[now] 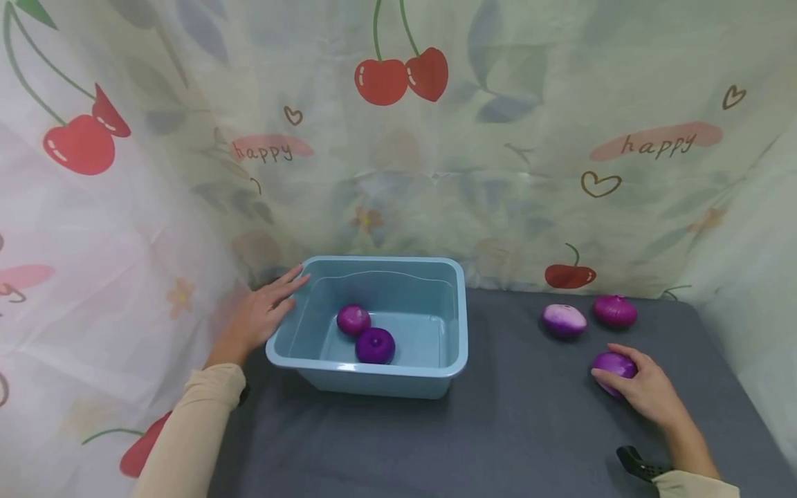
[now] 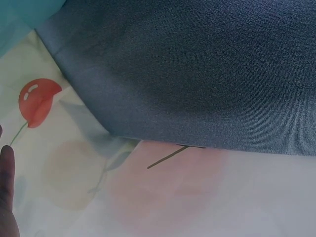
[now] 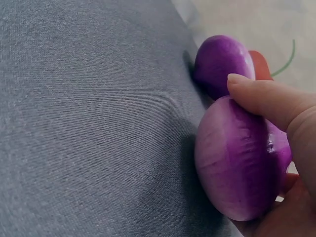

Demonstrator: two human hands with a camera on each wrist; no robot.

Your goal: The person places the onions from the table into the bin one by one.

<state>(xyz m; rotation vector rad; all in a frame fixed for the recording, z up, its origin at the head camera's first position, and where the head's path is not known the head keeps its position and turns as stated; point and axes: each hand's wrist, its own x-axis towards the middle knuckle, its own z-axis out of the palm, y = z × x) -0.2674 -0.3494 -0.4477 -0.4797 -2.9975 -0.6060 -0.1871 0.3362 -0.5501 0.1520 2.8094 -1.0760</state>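
Beyond the held onion [image 1: 613, 364] lie two more onions [image 1: 563, 322].

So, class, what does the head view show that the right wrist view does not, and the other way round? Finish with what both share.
Only the head view shows the left hand at the blue tub, and the two onions inside.

Only the right wrist view shows the fine streaks on the pale side of the held onion.

Both show the right hand gripping that onion, a purple-and-white onion beyond it, the grey cloth and a red cherry print.
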